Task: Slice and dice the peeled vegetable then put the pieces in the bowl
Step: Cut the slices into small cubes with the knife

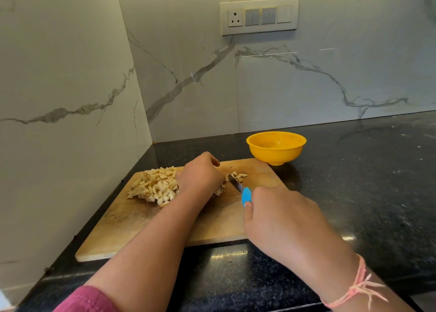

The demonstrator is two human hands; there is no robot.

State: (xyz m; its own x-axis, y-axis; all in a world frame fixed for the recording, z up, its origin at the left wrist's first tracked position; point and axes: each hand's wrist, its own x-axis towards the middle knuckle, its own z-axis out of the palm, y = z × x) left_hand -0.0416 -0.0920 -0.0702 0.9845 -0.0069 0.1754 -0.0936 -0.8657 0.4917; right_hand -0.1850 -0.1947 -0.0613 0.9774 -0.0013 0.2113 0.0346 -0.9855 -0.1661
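Dicing looks nearly done: the pile of diced pieces (153, 185) lies left of my left hand (200, 175), whose curled fingers hold the last vegetable bits (220, 191). My right hand (278, 217) grips the blue-handled knife (246, 195). Beyond both hands, the yellow bowl (276, 155) looks empty.

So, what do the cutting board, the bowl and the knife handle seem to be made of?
Cutting board: looks like wood, matte, pale brown with grain and worn marks.
Bowl: probably plastic, uniform orange-yellow with a soft sheen.
Knife handle: likely plastic, smooth bright blue; its blade looks like shiny metal.
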